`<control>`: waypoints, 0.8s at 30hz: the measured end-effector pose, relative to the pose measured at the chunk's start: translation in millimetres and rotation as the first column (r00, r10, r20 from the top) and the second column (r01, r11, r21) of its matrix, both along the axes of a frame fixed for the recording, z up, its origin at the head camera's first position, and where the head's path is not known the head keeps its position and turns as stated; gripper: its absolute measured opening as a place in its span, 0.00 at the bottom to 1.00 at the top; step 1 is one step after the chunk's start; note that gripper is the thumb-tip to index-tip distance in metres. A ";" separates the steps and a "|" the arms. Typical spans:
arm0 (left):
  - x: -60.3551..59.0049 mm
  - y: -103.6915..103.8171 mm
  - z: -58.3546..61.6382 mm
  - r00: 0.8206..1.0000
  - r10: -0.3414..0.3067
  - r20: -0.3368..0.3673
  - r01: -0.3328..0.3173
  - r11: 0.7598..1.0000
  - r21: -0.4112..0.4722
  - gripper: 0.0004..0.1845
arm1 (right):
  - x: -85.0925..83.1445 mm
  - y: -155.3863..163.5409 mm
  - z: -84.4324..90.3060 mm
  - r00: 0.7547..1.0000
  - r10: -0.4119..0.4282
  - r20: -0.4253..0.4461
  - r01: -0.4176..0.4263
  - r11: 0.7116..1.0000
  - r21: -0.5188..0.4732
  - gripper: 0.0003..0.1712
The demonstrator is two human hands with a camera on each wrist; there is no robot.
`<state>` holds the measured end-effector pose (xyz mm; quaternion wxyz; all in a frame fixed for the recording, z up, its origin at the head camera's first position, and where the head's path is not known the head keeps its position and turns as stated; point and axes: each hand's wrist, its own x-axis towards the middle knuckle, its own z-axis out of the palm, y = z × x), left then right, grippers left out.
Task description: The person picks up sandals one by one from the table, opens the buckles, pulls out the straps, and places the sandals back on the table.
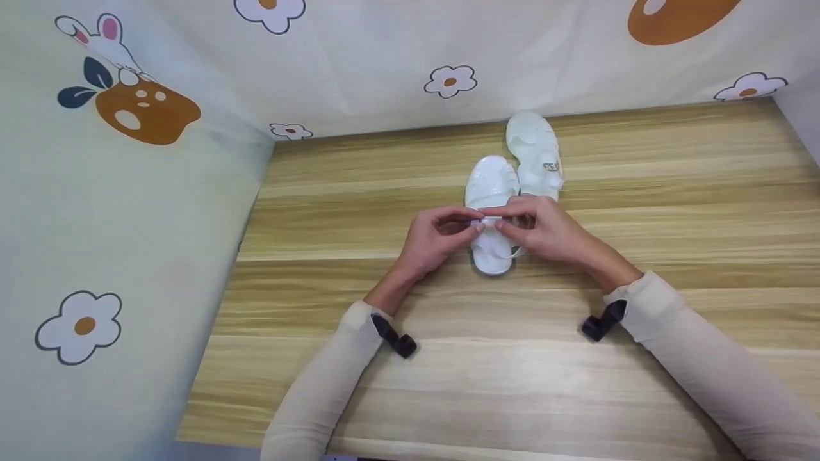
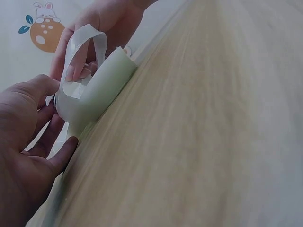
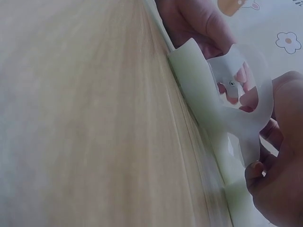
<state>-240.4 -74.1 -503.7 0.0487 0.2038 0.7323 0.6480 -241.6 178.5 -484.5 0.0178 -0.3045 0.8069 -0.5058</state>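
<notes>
A white jelly sandal [image 1: 492, 179] lies sole down on the wooden table, its heel end toward the person. My left hand [image 1: 435, 238] is at the sandal's left side, its thumb and fingertips pinching the strap near a small metal buckle. From the right, my right hand [image 1: 544, 229] pinches the strap with thumb and index finger. Both hands' fingertips almost meet over the sandal. In the left wrist view the heel strap [image 2: 98, 45] loops up above the heel. Fingers hide much of the buckle and strap end.
A second white sandal [image 1: 532, 137] lies just behind and to the right, toe toward the back wall, with a buckle on its strap. The wood-grain table [image 1: 359, 192] meets a patterned cloth wall [image 1: 371, 64] at the back and left.
</notes>
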 end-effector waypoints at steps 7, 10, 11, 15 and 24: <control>0.1 0.8 0.2 1.000 0.006 -0.007 -0.006 1.000 0.010 0.10 | 0.0 -0.6 0.3 1.000 -0.006 -0.013 0.006 1.000 0.004 0.26; -0.1 1.1 0.3 1.000 0.004 -0.006 -0.003 1.000 0.014 0.11 | 0.0 -0.7 0.9 1.000 -0.016 -0.021 0.017 1.000 0.017 0.30; -0.1 1.3 0.3 1.000 0.003 -0.005 -0.003 1.000 0.015 0.11 | 0.0 -0.6 1.1 1.000 -0.019 -0.022 0.019 1.000 0.021 0.31; -0.8 1.5 -0.3 1.000 0.003 -0.005 -0.003 1.000 0.014 0.11 | -0.4 -0.1 1.3 1.000 -0.026 -0.012 0.026 0.999 0.033 0.31; -0.7 0.9 -0.1 1.000 0.010 -0.001 -0.010 1.000 0.012 0.11 | 1.1 -0.3 3.5 0.998 -0.052 0.035 0.050 0.997 0.065 0.27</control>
